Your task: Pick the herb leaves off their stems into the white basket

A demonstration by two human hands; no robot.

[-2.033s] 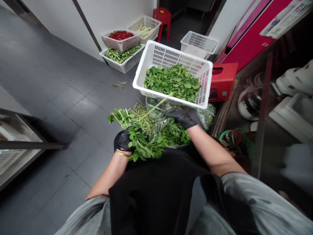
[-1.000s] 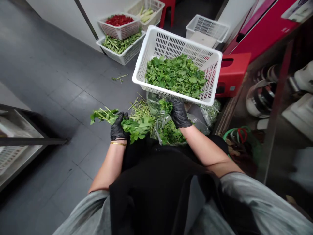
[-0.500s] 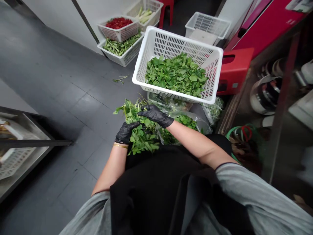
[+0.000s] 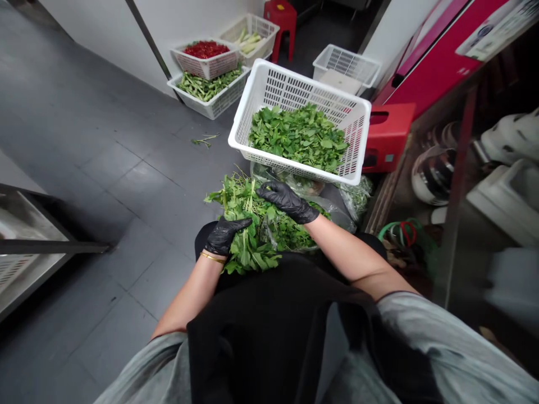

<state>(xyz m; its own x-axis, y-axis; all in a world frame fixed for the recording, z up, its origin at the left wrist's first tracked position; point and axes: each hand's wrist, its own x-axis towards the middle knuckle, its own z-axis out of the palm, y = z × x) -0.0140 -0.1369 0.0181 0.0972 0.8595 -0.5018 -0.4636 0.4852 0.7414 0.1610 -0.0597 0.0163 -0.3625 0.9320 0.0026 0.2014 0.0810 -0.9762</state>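
Both my hands wear black gloves. My left hand (image 4: 223, 235) is closed round a bunch of leafy green stalks (image 4: 244, 224) held over my black apron. My right hand (image 4: 288, 201) lies across the top of the same bunch, its fingers curled onto the stems. Just beyond them, a white perforated basket (image 4: 357, 120) holds a heap of picked green leaves (image 4: 297, 137). Under the basket lies a clear plastic bag (image 4: 337, 205) with more greens in it.
Against the far wall stand white baskets of red chillies (image 4: 205, 49), green beans (image 4: 206, 88) and pale stalks (image 4: 248, 40). An empty white basket (image 4: 346, 66), a red stool (image 4: 387, 137), and a second red stool (image 4: 280, 14) are behind. A metal shelf (image 4: 37, 247) is at left; a steel counter frame at right.
My left hand swung the bunch out to the left, then brought it back over my lap. My right hand left the basket's edge and came down onto the bunch.
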